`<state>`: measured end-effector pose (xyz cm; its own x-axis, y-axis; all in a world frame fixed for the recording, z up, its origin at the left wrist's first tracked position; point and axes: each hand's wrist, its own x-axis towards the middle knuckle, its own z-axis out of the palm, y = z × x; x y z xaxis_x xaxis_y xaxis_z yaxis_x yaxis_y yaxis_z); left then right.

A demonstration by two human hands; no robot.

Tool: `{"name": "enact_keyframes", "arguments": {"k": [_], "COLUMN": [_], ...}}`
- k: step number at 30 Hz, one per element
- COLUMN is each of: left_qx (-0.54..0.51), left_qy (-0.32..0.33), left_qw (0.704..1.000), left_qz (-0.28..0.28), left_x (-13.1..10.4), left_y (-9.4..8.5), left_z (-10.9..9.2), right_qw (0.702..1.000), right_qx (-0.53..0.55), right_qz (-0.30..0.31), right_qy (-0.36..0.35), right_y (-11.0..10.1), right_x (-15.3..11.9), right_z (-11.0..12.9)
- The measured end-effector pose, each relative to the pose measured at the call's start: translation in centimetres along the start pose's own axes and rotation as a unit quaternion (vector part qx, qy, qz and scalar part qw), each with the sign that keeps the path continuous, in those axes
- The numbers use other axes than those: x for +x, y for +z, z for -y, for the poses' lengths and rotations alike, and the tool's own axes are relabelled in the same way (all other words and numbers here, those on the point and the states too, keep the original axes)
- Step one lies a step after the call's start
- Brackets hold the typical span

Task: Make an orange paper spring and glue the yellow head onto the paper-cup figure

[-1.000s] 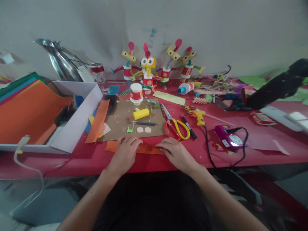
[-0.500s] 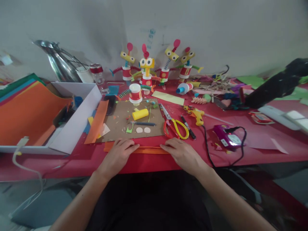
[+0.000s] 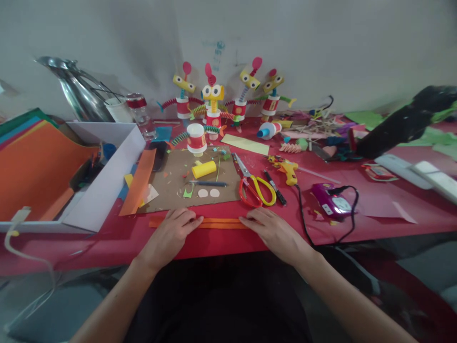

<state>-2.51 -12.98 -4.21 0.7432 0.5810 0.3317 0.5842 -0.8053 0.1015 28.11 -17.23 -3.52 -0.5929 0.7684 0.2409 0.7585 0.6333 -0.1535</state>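
Note:
A long strip of folded orange paper [image 3: 223,223] lies along the front of the red table, a crease line running down its length. My left hand [image 3: 178,232] grips it near the left end, thumb and fingers pinched together. At the other end my right hand [image 3: 267,228] pinches it the same way, covering that tip. Just behind the strip is a brown cardboard sheet [image 3: 171,190] bearing a yellow paper tube [image 3: 203,169], a dark pen-shaped knife [image 3: 210,183] and two white paper ovals. Red-and-yellow-handled scissors [image 3: 255,186] lie behind my right hand.
Several paper-cup figures [image 3: 213,116] stand by the wall. On the left is a white box [image 3: 117,166] with coloured sheets. To the right lie a black marker [image 3: 274,187], a yellow glue gun [image 3: 288,170] and a purple power box [image 3: 330,202] with a cord.
Both hands stay on the orange strip, whose folded layers show more plainly between them. The whole view has shifted slightly, so the table things appear a little further left.

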Motion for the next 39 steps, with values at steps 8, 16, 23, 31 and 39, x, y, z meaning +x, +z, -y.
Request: {"name": "enact_keyframes", "arguments": {"k": [8,16,23,31,39], "left_qx": [0.011,0.021,0.046,0.14,0.182], "left_qy": [-0.002,-0.001,-0.002,0.001,0.012], "left_qw": [1.0,0.999,0.998,0.988,0.98], "left_qz": [0.021,0.041,0.041,0.064,0.077], "left_x": [-0.2,-0.3,-0.3,-0.1,0.2], "left_y": [-0.1,-0.1,0.0,-0.4,-0.9], "left_z": [-0.2,-0.1,-0.3,-1.0,-1.5], "right_qw": [0.999,0.998,0.994,0.991,0.972], "right_qx": [0.031,0.011,-0.009,-0.049,-0.095], "right_qz": [-0.036,-0.054,-0.08,-0.086,-0.134], "right_qy": [0.023,0.032,0.07,0.093,0.168], "right_y": [0.3,0.5,0.5,0.5,-2.0], "right_x": [-1.1,-2.5,-3.3,-4.5,0.7], "right_z": [-0.4,-1.2,-1.3,-1.2,4.3]}}
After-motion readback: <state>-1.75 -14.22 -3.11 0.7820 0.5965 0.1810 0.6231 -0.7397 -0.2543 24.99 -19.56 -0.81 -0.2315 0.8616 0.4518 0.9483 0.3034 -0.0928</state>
